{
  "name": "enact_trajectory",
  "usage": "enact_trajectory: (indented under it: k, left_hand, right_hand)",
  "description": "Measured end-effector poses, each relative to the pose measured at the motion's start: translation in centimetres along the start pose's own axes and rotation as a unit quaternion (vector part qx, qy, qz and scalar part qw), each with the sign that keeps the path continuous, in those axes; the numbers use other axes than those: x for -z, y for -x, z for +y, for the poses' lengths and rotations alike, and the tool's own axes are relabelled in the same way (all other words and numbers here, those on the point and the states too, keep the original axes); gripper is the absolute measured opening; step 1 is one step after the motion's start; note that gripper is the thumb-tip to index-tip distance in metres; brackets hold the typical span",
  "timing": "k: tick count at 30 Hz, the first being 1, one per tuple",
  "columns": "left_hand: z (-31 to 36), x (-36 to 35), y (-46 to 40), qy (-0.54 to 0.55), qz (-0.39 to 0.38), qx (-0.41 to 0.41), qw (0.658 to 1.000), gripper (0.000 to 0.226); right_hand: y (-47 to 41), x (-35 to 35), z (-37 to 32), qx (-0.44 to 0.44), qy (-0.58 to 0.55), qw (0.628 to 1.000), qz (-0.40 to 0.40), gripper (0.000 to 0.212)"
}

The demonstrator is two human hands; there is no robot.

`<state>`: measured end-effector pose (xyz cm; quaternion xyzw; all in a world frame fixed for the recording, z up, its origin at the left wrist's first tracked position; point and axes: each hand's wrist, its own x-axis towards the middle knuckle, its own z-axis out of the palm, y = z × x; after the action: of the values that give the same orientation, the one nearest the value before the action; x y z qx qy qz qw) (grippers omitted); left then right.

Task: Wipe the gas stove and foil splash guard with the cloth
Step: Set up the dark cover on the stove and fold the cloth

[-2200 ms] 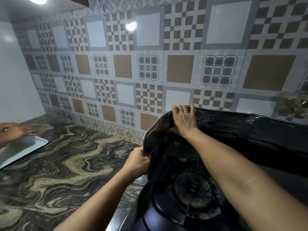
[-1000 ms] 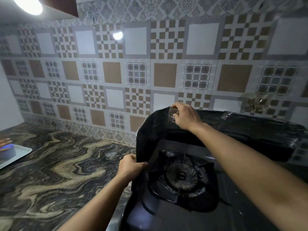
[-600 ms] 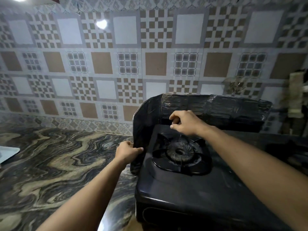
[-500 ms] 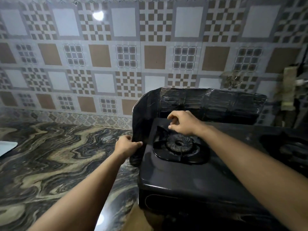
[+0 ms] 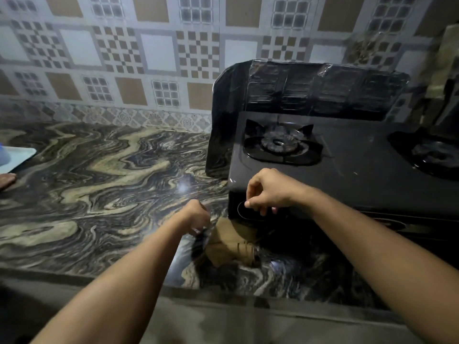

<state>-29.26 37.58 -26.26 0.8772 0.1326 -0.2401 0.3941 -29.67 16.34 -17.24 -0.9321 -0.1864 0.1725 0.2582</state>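
Note:
The black gas stove [image 5: 347,175] stands on the marble counter [image 5: 99,184], with its left burner [image 5: 280,142] bare. A dark foil splash guard [image 5: 310,90] rises behind it and wraps round its left side. A brown cloth [image 5: 231,244] lies crumpled on the counter below the stove's front left corner. My left hand [image 5: 198,217] hangs over the cloth's left edge with fingers curled down; a grip on it cannot be made out. My right hand [image 5: 265,192] hovers at the stove's front left corner, fingers loosely curled, holding nothing.
A second burner [image 5: 432,155] sits at the right of the stove. A white tray [image 5: 17,155] lies at the far left, with another person's hand [image 5: 6,180] beside it. The counter's front edge [image 5: 223,291] runs below my arms. A tiled wall [image 5: 149,53] closes the back.
Both hands let go of the splash guard and dropped to the stove's front left corner. The brown cloth has come into view as the camera pulled back and down.

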Motion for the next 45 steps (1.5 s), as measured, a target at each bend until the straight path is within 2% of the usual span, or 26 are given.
enact_trajectory:
  k: [3, 5, 8, 11, 14, 19, 23, 30, 35, 38, 42, 45]
  left_hand:
    - [-1.7, -1.6, 0.4, -0.002, -0.019, -0.005, 1.000, 0.014]
    - [-2.3, -2.4, 0.6, 0.001, -0.023, 0.001, 1.000, 0.013]
    - [-2.9, -3.0, 0.7, 0.022, -0.008, 0.002, 1.000, 0.011]
    - [-3.3, -3.4, 0.7, 0.042, 0.009, 0.009, 0.999, 0.007]
    - [-3.7, -3.5, 0.6, 0.066, 0.018, 0.010, 0.998, 0.007]
    - [-4.1, -3.4, 1.0, 0.102, 0.024, -0.012, 0.994, 0.007]
    - [-4.0, -1.7, 1.6, 0.115, 0.038, -0.033, 0.992, 0.018]
    - [-2.5, 1.6, 3.2, 0.212, 0.050, -0.073, 0.973, 0.016]
    - [0.0, 3.4, 5.3, 0.291, 0.041, -0.147, 0.945, 0.005]
    - [0.9, 4.3, 6.3, 0.355, 0.027, -0.173, 0.918, 0.013]
    - [1.6, 4.9, 7.1, 0.366, 0.060, -0.223, 0.901, 0.051]
    - [1.6, 4.8, 7.6, 0.312, 0.052, -0.286, 0.905, 0.046]
  right_hand:
    - [1.0, -3.1, -0.1, -0.005, 0.033, 0.999, -0.020, 0.006]
    - [1.2, -5.2, 0.4, 0.000, 0.102, 0.995, -0.019, 0.006]
    - [0.9, -8.2, 1.5, 0.010, 0.141, 0.990, -0.023, 0.032]
    - [0.6, -10.4, 2.3, 0.034, 0.175, 0.984, -0.015, 0.044]
    - [0.2, -11.8, 3.0, 0.044, 0.182, 0.982, -0.009, 0.041]
    - [0.4, -11.9, 2.8, 0.030, 0.107, 0.992, 0.053, 0.023]
    - [0.4, -9.7, 0.5, 0.045, 0.052, 0.990, 0.120, 0.023]
    - [-0.5, -3.4, -4.3, 0.079, 0.074, 0.969, 0.223, 0.017]
    - [-0.7, 0.3, -7.2, 0.099, 0.070, 0.969, 0.217, 0.014]
    - [-0.7, 2.4, -8.7, 0.110, 0.035, 0.964, 0.240, 0.016]
    - [-0.6, 4.5, -10.2, 0.118, -0.028, 0.948, 0.294, 0.014]
    - [-1.0, 5.6, -10.9, 0.112, -0.076, 0.932, 0.335, 0.014]
